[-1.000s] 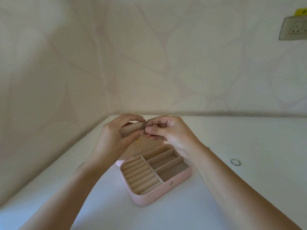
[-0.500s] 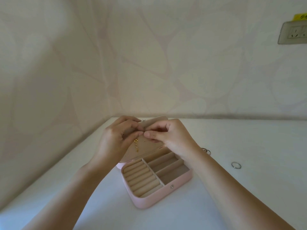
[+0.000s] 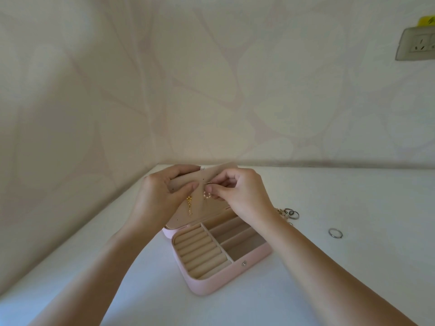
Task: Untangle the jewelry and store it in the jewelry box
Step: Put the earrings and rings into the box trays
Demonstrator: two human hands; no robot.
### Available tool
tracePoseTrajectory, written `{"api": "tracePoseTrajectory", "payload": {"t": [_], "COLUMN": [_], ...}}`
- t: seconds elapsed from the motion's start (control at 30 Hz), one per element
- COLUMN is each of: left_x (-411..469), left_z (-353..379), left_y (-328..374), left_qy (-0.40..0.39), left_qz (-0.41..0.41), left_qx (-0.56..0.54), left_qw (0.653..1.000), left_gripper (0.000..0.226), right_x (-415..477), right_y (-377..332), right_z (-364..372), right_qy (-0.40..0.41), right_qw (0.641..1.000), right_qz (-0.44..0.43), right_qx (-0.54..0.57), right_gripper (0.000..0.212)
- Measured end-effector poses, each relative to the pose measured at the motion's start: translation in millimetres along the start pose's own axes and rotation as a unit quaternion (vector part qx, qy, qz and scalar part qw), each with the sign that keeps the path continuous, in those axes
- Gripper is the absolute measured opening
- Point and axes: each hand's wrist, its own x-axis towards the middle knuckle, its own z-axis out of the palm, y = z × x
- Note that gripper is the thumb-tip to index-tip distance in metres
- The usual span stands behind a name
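We see a white worktop [image 3: 353,267] set into a corner of leaf-patterned wall, with a wall socket [image 3: 416,44] at the upper right. On it lies a pink jewelry box [image 3: 247,269], open, its beige ring rolls on the left and three bare slots on the right. Its lid [image 3: 211,208] stands tilted back, and the perforated earring panel inside the lid faces us.

Our left hand [image 3: 160,203] holds the lid's top left edge, thumb laid on the panel and fingers curled over the rim, so that grip is closed on the lid. Our right hand [image 3: 240,194] pinches a small pale beaded hoop earring [image 3: 207,195] against the panel, a narrow grip of thumb and forefinger. A gold drop earring [image 3: 189,204] already hangs on the panel, just left of it.

Compared with half a second ago, both hands sit a little lower on the lid, and the beaded hoop now shows below the right fingertips.

Right of the box, a tangle of rings and chain [image 3: 288,214] lies near our right wrist, and one silver ring [image 3: 335,233] lies apart.
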Motion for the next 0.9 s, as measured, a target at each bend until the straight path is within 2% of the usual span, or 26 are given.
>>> {"api": "tracePoseTrajectory", "payload": {"t": [0.13, 0.27, 0.47, 0.9], "left_x": [-0.2, 0.4, -0.4, -1.6], "left_z": [-0.1, 0.2, 0.7, 1.9], "left_y": [-0.2, -0.2, 0.8, 3.7], "left_qy": [-0.001, -0.004, -0.005, -0.009], "left_qz": [-0.021, -0.03, -0.027, -0.022], "left_qx": [-0.015, -0.024, -0.012, -0.002], "left_qw": [1.0, 0.999, 1.0, 1.0], "left_gripper": [0.026, 0.025, 0.028, 0.03], "right_x": [0.0, -1.1, -1.8, -3.2], "right_y": [0.2, 0.1, 1.7, 0.4], "right_z": [1.9, 4.5, 7.2, 8.2], "right_qy": [0.018, 0.035, 0.053, 0.074], "right_qw": [0.999, 0.999, 0.998, 0.996], "right_qz": [-0.016, -0.029, -0.011, -0.017], "right_qx": [0.022, 0.012, -0.015, -0.035], "right_gripper": [0.019, 0.018, 0.028, 0.023]}}
